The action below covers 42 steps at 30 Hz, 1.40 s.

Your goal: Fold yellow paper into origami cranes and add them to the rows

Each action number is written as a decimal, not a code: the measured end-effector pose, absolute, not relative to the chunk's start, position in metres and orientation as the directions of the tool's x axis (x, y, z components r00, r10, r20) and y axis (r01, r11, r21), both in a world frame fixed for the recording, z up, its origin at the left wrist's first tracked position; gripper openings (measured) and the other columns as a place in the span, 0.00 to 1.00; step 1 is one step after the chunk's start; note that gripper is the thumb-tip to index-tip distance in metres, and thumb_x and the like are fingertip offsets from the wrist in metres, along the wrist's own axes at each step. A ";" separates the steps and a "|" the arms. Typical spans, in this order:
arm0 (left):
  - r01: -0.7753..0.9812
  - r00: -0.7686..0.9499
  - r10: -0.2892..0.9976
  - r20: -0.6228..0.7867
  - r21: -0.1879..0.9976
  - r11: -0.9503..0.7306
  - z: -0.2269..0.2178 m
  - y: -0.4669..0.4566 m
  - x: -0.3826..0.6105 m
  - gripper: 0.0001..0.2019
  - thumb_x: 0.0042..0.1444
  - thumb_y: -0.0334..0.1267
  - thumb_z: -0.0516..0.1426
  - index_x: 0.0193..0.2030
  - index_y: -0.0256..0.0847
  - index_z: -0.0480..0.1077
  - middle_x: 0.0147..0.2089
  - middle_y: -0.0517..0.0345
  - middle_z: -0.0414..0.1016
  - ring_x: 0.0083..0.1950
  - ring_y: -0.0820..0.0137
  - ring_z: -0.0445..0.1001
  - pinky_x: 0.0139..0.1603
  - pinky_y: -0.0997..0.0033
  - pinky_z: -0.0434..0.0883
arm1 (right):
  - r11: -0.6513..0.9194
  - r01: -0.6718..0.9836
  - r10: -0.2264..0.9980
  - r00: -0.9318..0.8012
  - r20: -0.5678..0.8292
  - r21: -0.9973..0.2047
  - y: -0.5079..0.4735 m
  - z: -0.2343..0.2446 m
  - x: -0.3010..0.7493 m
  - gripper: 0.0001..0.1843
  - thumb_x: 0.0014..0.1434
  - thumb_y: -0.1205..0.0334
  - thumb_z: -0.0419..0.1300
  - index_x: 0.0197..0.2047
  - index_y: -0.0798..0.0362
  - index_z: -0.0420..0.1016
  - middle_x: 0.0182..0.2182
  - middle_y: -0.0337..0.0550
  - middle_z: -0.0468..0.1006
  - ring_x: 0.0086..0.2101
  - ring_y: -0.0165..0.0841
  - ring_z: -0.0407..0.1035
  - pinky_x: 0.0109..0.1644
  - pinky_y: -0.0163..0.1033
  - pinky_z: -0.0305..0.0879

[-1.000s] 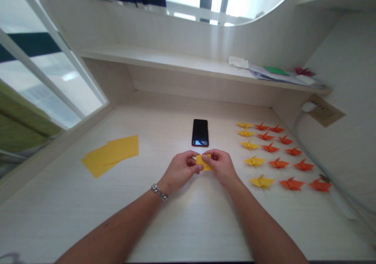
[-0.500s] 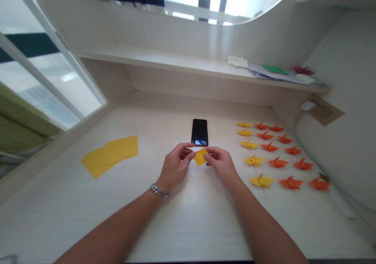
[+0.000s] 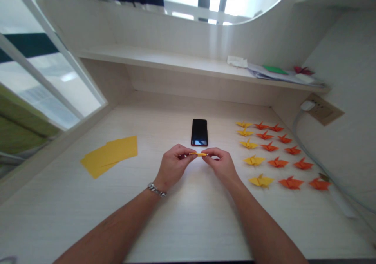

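Observation:
Both hands meet over the middle of the pale wooden desk point(image 3: 176, 225). My left hand point(image 3: 173, 166), with a metal bracelet at the wrist, pinches the left end of a small folded yellow paper point(image 3: 199, 154). My right hand point(image 3: 221, 164) pinches its right end. The paper is seen edge-on as a thin yellow strip between the fingertips, held just above the desk. A black phone point(image 3: 199, 132) lies flat just beyond the hands.
Loose yellow paper sheets point(image 3: 110, 154) lie on the desk at left. Rows of folded yellow paper cranes point(image 3: 254, 160) and orange paper cranes point(image 3: 277, 163) cover the desk at right. A shelf point(image 3: 176, 62) above carries papers. A wall socket point(image 3: 321, 109) and cable are at far right.
The folded yellow paper has turned from showing its flat face to edge-on between the fingertips. Both hands have shifted slightly away from me, toward the phone.

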State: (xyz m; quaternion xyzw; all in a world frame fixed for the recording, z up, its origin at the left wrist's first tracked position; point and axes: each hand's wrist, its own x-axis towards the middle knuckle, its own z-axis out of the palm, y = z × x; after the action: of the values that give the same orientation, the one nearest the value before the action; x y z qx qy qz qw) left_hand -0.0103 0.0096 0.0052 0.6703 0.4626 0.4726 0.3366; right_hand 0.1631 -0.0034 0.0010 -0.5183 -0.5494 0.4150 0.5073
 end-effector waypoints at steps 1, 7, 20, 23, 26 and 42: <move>0.311 0.123 0.937 0.327 0.884 -0.349 0.006 0.009 -0.010 0.09 0.49 0.43 0.61 0.34 0.40 0.77 0.30 0.56 0.74 0.30 0.71 0.70 0.30 0.74 0.67 | 0.158 0.203 0.983 0.062 0.174 -0.966 -0.004 0.001 0.164 0.09 0.47 0.59 0.65 0.33 0.50 0.80 0.34 0.44 0.78 0.31 0.33 0.69 0.32 0.36 0.66; 0.046 0.233 0.972 0.036 0.998 -0.048 0.012 0.006 -0.006 0.15 0.51 0.44 0.60 0.42 0.38 0.74 0.21 0.60 0.73 0.20 0.73 0.70 0.20 0.76 0.66 | 0.249 0.223 0.958 0.089 0.274 -0.943 -0.004 -0.001 0.164 0.07 0.49 0.61 0.64 0.34 0.49 0.81 0.35 0.44 0.77 0.34 0.34 0.71 0.36 0.38 0.68; -0.067 0.234 0.959 0.162 0.986 -0.150 0.008 0.007 -0.005 0.12 0.50 0.39 0.61 0.41 0.37 0.76 0.37 0.51 0.79 0.35 0.67 0.76 0.39 0.65 0.75 | 0.263 0.108 0.964 0.006 0.265 -0.959 -0.007 0.004 0.161 0.08 0.50 0.60 0.65 0.35 0.49 0.80 0.39 0.46 0.78 0.41 0.38 0.71 0.44 0.42 0.69; -0.061 0.238 0.956 0.174 0.985 -0.164 0.007 0.006 -0.004 0.13 0.49 0.38 0.62 0.42 0.38 0.75 0.37 0.51 0.79 0.37 0.67 0.76 0.41 0.65 0.74 | 0.263 0.088 0.964 0.001 0.264 -0.961 -0.004 0.001 0.162 0.08 0.50 0.60 0.65 0.35 0.49 0.80 0.38 0.46 0.78 0.42 0.39 0.71 0.46 0.43 0.68; -0.058 0.239 0.954 0.183 0.983 -0.174 0.007 0.005 -0.003 0.14 0.48 0.38 0.62 0.44 0.38 0.74 0.41 0.50 0.78 0.41 0.65 0.76 0.45 0.64 0.73 | 0.262 0.086 0.965 0.000 0.263 -0.961 -0.004 0.001 0.163 0.07 0.51 0.60 0.64 0.34 0.49 0.81 0.37 0.46 0.79 0.42 0.38 0.71 0.47 0.44 0.68; -0.056 0.237 0.970 0.051 0.998 -0.039 0.005 0.005 0.001 0.21 0.50 0.37 0.59 0.51 0.39 0.66 0.35 0.54 0.77 0.33 0.69 0.76 0.32 0.71 0.73 | 0.245 0.170 0.956 0.121 0.267 -0.955 -0.010 -0.006 0.147 0.11 0.59 0.57 0.55 0.40 0.51 0.75 0.42 0.46 0.76 0.40 0.37 0.70 0.45 0.41 0.67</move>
State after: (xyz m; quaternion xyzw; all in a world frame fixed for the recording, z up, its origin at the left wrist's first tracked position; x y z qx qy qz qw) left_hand 0.0012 0.0046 0.0052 0.5549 0.4121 0.4602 0.5573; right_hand 0.1469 -0.0105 -0.0060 -0.5023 -0.5603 0.3541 0.5553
